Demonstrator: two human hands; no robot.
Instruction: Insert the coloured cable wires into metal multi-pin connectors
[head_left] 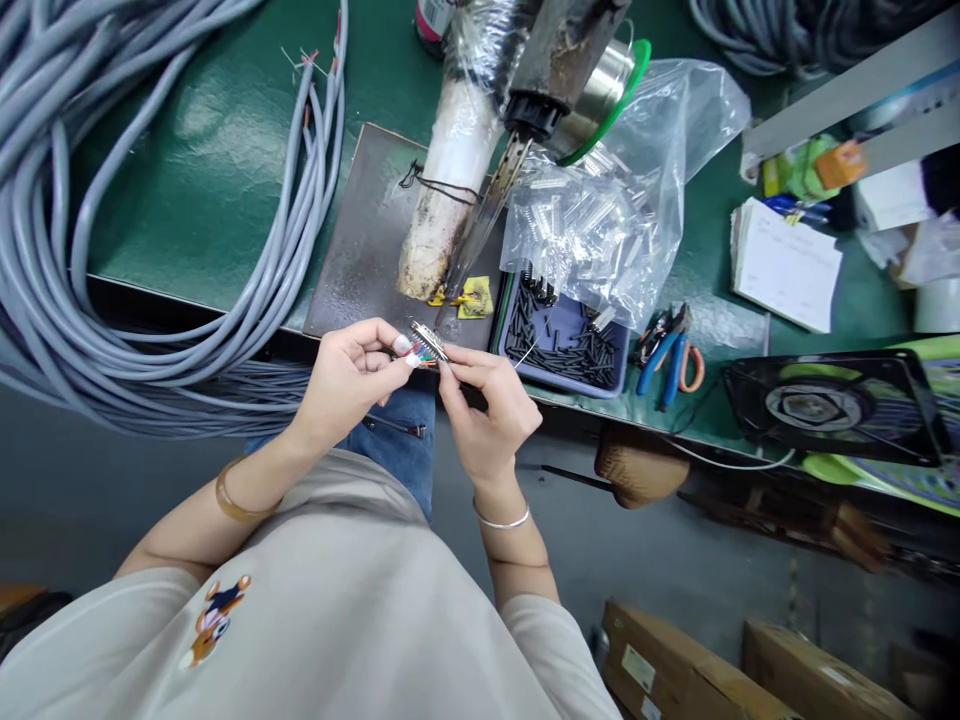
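Note:
My left hand point(351, 378) and my right hand point(487, 405) meet just in front of the green bench edge. Both pinch a small metal connector point(428, 341) with several coloured wires fanning out of it. The left fingers grip the wire end, and the right fingertips hold the connector's right side. A soldering iron point(491, 200) in its stand points down at yellow sponge pieces point(471, 297) just beyond the connector. A dark metal plate point(360, 240) lies under the stand.
Thick bundles of grey cable point(112, 250) cover the bench's left side and hang over its edge. A blue tray of black sleeves point(566, 345), a clear bag of parts point(600, 220), blue-handled cutters point(667, 355), a notepad point(784, 265) and a black fan point(832, 405) lie to the right. Cardboard boxes point(690, 670) sit on the floor.

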